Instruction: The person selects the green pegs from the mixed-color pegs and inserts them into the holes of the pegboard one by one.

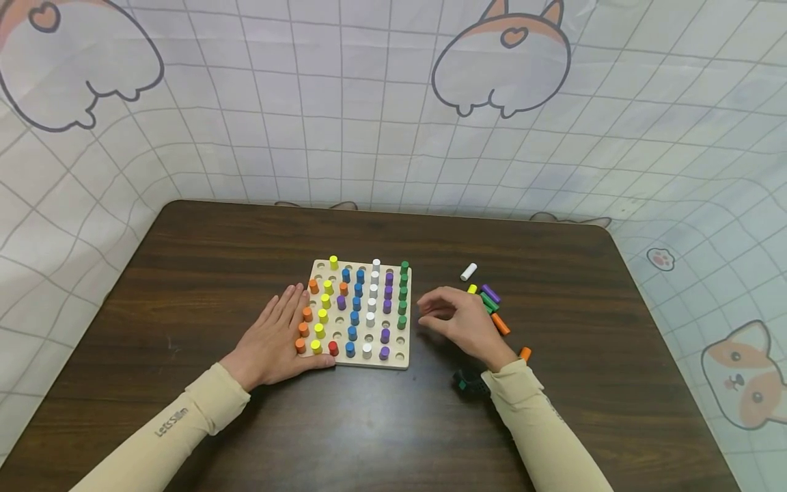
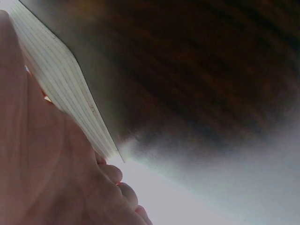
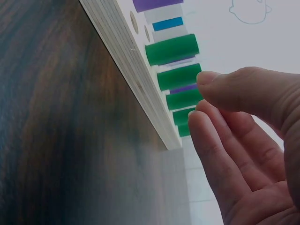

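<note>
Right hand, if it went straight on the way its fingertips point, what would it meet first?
Probably a green peg in the right column of the pegboard; the right hand points that way. Height is hard to judge, so the board's edge might come first.

From high and farthest back, the head view faces forward and down across the dark brown wood-grain tabletop [image 1: 393, 424], taking in its far edge and both far corners. The left wrist view sits low and very near, tilted beside the bare left grip [image 2: 51, 159], facing the layered side of the square pale wooden board [image 2: 68, 84]; the right wrist view, low, close and tilted, looks past the bare right grip [image 3: 253, 145] at green cylindrical pegs [image 3: 180, 77], a row the head view shares.
</note>
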`<action>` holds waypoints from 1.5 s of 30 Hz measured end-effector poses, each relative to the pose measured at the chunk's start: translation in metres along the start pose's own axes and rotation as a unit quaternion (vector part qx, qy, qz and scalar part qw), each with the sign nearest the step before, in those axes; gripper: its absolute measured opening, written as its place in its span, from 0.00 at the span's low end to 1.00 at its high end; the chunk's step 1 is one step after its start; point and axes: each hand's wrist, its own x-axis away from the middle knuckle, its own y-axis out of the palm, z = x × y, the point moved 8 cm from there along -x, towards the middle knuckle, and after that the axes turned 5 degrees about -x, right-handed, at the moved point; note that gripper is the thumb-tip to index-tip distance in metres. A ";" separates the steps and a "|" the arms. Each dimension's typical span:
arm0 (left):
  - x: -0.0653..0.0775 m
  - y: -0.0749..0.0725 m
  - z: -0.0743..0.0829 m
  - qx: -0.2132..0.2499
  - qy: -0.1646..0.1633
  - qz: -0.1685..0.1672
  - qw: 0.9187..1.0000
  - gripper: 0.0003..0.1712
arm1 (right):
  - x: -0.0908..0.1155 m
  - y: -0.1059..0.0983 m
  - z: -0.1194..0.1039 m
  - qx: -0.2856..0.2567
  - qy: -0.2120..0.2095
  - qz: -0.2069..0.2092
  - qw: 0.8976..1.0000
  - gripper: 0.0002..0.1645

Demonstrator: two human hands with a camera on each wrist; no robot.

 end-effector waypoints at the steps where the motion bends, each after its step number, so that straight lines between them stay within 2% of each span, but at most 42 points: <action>1: 0.000 0.000 0.000 0.000 0.000 0.000 1.000 0.74 | 0.000 -0.001 0.000 0.000 -0.001 0.001 1.000 0.15; 16: 0.001 0.000 0.000 -0.004 0.001 0.007 1.000 0.74 | 0.004 -0.017 0.000 -0.035 0.000 0.019 0.999 0.17; 35: 0.001 0.000 -0.001 -0.004 -0.002 0.004 1.000 0.74 | 0.015 -0.042 0.003 0.015 -0.018 0.063 0.998 0.17; 45: 0.002 0.000 -0.001 -0.006 -0.001 0.001 1.000 0.74 | 0.018 -0.050 0.009 0.019 -0.011 0.071 0.997 0.17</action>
